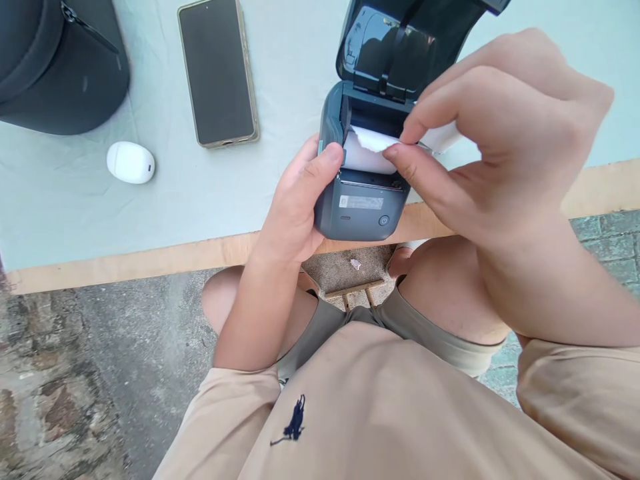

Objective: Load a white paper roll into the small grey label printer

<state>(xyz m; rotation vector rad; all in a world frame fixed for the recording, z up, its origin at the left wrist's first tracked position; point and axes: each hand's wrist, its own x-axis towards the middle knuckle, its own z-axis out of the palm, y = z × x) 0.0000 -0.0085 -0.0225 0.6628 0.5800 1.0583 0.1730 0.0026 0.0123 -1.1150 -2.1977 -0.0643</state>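
From the head camera, looking down past the person's lap: the small dark printer [361, 193] sits at the near edge of the table [150, 257], its lid [400, 47] tipped up and back, away from the person. The paper roll [367, 155] lies in the open bay, its long axis running left to right across the printer.

The right hand [500, 140] comes in from the printer's right side and above, and is the nearer one to the paper. Its thumb and forefinger are closed to a narrow pinch on the loose white end of the roll, the other fingers curled over.

The left hand [295, 207] clasps the printer's left flank, thumb lying along the edge of the bay just beside the roll.

Left of the printer lie a phone [217, 70], face up, then a small white oval case [131, 162], and beyond that a dark bag [55, 60].
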